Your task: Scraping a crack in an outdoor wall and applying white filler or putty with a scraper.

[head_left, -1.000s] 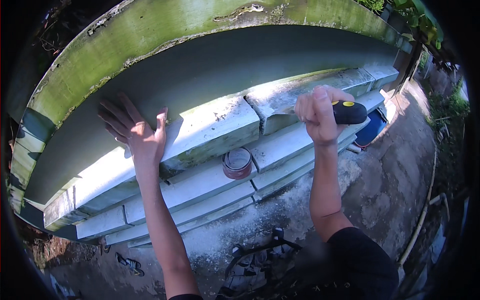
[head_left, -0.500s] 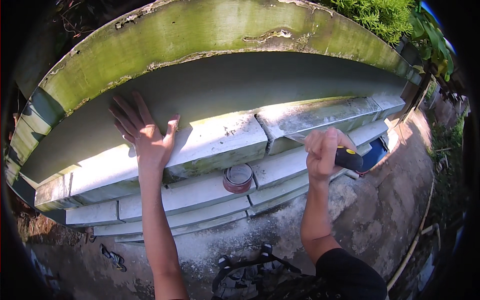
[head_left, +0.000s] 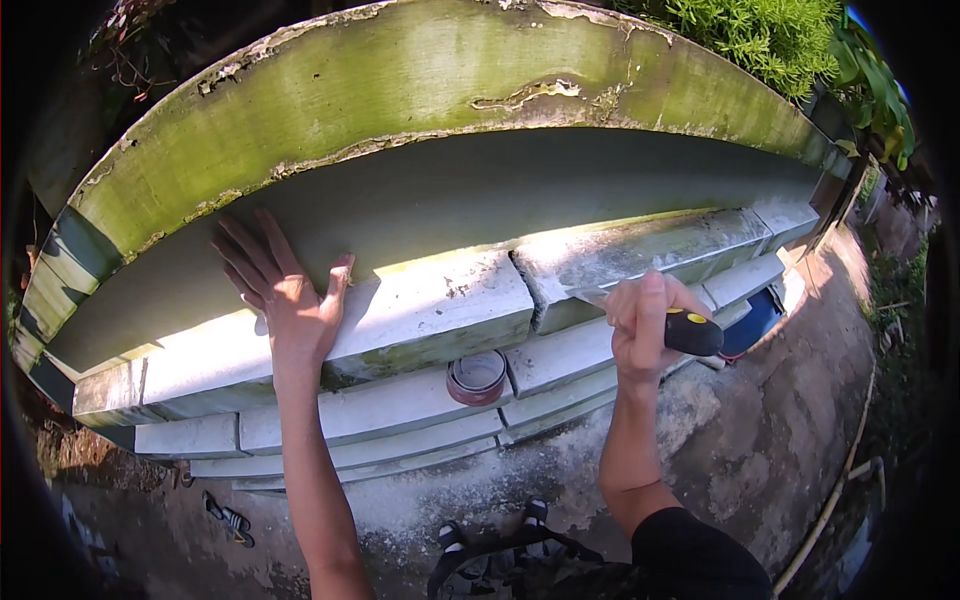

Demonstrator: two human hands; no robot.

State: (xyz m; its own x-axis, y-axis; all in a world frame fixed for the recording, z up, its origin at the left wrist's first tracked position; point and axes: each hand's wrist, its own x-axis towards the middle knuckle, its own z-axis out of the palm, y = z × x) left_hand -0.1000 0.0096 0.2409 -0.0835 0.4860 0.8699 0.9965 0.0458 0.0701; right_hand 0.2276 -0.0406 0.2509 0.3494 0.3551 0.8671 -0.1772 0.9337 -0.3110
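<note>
My right hand [head_left: 640,318] is wrapped round the black and yellow handle of a scraper [head_left: 693,332]. Its thin blade points left and lies against the top ledge [head_left: 440,290], just right of a dark vertical crack [head_left: 522,290]. How far the blade touches the surface is hard to make out. On the left, my left hand [head_left: 298,312] is braced with its fingers spread, the palm at the ledge and the fingertips on the grey wall [head_left: 480,190] behind. Below the crack, a small reddish container [head_left: 477,377] with a pale inside stands on a lower step.
A mossy, flaking curved band [head_left: 400,85] overhangs the wall. Pale steps [head_left: 370,400] descend toward the stained concrete floor [head_left: 760,430]. A blue object [head_left: 752,325] sits right of the steps; sandals [head_left: 228,518] lie at lower left. Green plants [head_left: 745,40] hang at upper right.
The whole view has shifted slightly, the ledge showing a little lower. Both hands stay at nearly the same spots on the ledge, the scraper still in my right hand.
</note>
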